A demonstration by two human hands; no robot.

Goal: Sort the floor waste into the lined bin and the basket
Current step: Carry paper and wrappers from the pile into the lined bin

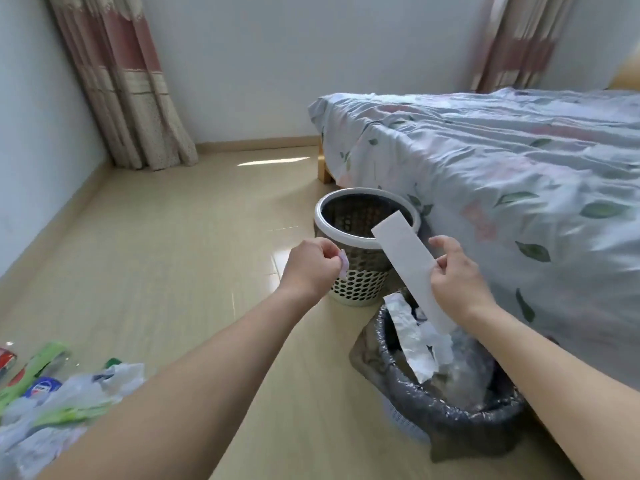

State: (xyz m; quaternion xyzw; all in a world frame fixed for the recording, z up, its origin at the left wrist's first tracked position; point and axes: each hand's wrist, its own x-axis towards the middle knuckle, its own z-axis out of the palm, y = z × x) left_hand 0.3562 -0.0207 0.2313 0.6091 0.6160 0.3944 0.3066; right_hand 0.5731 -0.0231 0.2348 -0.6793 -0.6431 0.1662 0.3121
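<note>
The right hand (453,275) pinches a long white rectangular paper strip (408,261) between thumb and fingers, gripping it along one edge near its middle. The strip tilts, its upper end over the rim of the white perforated plastic basket (360,289) and its lower end above the bin lined with a dark grey plastic bag (460,420). Crumpled white paper (415,341) lies inside the lined bin. The left hand (311,268) has its fingers curled together on a small pale purple scrap (101,261), held beside the basket's wall. Both containers stand on the light wooden floor (173,254) just beside the bed with a floral blue-grey cover (519,161). A heap of plastic bags and green wrappers (59,393) lies at lower left.
</note>
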